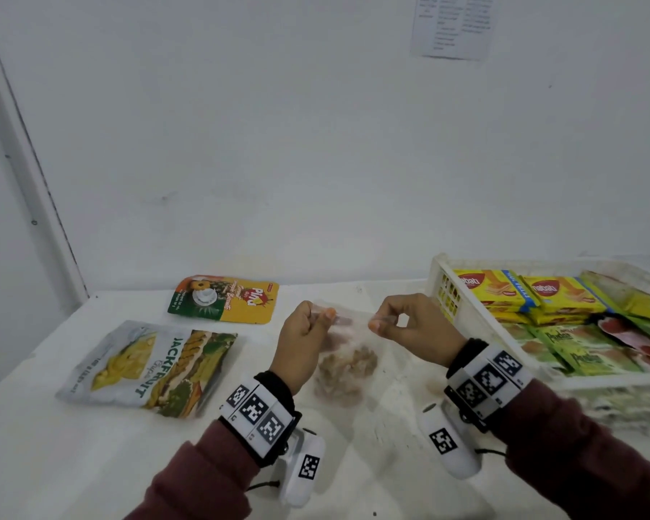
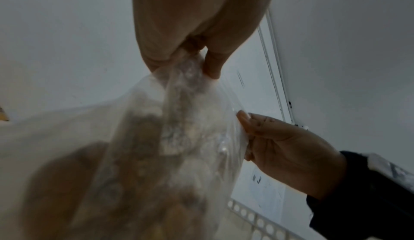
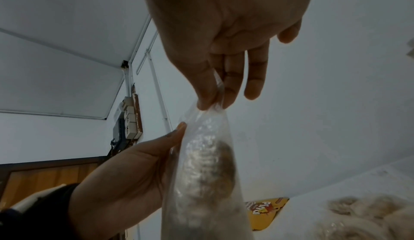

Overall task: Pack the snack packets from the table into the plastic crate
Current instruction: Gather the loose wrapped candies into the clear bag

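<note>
Both hands hold a clear plastic snack bag (image 1: pixel 348 354) with brown pieces inside, lifted above the table's middle. My left hand (image 1: pixel 308 324) pinches its top left corner; my right hand (image 1: pixel 391 320) pinches the top right corner. In the left wrist view the clear bag (image 2: pixel 179 137) hangs from my left hand (image 2: pixel 192 56), with my right hand (image 2: pixel 268 141) at its edge. The right wrist view shows my right hand (image 3: pixel 212 102) pinching the clear bag (image 3: pixel 206 173). A white plastic crate (image 1: pixel 563 382) stands at the right, holding several yellow and green packets. A jackfruit packet (image 1: pixel 147 369) and a yellow-green Pina packet (image 1: pixel 226 300) lie on the table's left part.
The white table (image 1: pixel 91 463) runs against a white wall. A paper sheet (image 1: pixel 455 24) hangs on the wall at upper right. In the right wrist view the Pina packet (image 3: pixel 266 212) lies on the table, and wall sockets (image 3: pixel 130 121) sit beside a wooden door.
</note>
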{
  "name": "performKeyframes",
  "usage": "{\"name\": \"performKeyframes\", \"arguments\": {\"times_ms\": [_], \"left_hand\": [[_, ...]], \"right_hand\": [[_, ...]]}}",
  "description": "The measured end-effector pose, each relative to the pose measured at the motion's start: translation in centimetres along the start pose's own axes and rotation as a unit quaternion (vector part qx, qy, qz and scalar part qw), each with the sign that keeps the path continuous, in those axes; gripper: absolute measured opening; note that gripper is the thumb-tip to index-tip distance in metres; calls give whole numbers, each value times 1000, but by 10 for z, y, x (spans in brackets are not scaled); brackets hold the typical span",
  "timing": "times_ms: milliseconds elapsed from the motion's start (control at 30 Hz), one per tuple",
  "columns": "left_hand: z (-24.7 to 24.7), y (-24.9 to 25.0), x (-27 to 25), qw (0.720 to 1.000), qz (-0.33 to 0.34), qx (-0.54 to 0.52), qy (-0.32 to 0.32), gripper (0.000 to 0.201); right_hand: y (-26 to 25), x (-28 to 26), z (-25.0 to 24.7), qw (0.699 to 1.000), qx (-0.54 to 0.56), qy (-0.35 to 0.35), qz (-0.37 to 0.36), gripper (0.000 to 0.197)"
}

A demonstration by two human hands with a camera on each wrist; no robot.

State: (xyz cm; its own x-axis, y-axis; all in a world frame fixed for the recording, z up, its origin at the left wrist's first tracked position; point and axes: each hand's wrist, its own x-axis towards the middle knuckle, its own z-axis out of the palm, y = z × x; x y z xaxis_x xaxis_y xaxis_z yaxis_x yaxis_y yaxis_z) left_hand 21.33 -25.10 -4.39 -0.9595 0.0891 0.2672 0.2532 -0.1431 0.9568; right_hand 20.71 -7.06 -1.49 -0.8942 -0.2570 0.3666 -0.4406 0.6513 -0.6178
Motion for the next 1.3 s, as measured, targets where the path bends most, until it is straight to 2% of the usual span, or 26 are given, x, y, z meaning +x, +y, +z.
{"name": "performKeyframes", "arguments": {"times_ms": [67,233,367,433,500,600,667,700,733,800,833,867,933,1000,1033,1067,1100,1200,1300], "left_hand": [[8,2,-6,1000,-8,-8,8,18],[22,5,-20,998,-40,-23,36,20],[35,0,-33,996,-75,-24,52,21],[42,-2,-38,992,-101,-39,62,18],[48,-6,-40,989,-128,-41,65,13],[56,-15,-40,978,-197,-38,52,24],[63,-21,-38,968,-251,-18,24,19],[67,-25,-36,962,-271,33,9,19],[71,-29,-33,952,-285,110,-10,18],[77,-36,-31,901,-289,321,-31,56],[80,-36,-31,870,-265,414,-41,72],[81,-35,-32,843,-229,483,-68,80],[85,-33,-34,791,-169,557,-191,82],[91,-31,-39,702,-158,604,-342,78],[94,-34,-41,656,-162,625,-391,77],[96,-37,-42,624,-174,637,-417,77],[98,-40,-43,611,-194,642,-421,78],[99,-46,-36,631,-238,644,-362,75],[103,-48,-27,641,-243,653,-322,69]], "right_hand": [[3,-4,-3,1000,2,4,8,16],[18,-18,-14,999,43,6,17,32],[20,-32,-21,996,75,-40,-1,18],[24,-34,-23,996,68,-58,11,22],[26,-36,-25,996,50,-69,39,28],[31,-40,-27,992,3,-82,95,30],[34,-41,-27,979,-36,-137,149,24],[36,-41,-26,966,-64,-177,178,19],[36,-41,-24,952,-102,-210,198,18],[40,-44,-17,929,-187,-241,208,21],[41,-47,-15,921,-224,-245,202,22],[42,-51,-13,913,-253,-251,197,26],[48,-59,-11,890,-298,-292,185,32],[53,-67,-7,858,-336,-345,178,31],[56,-70,-5,846,-351,-360,177,32],[58,-73,-2,839,-362,-368,175,34],[60,-74,0,835,-367,-370,174,37],[64,-70,5,836,-360,-375,175,42],[69,-62,10,839,-355,-369,186,52]]}}
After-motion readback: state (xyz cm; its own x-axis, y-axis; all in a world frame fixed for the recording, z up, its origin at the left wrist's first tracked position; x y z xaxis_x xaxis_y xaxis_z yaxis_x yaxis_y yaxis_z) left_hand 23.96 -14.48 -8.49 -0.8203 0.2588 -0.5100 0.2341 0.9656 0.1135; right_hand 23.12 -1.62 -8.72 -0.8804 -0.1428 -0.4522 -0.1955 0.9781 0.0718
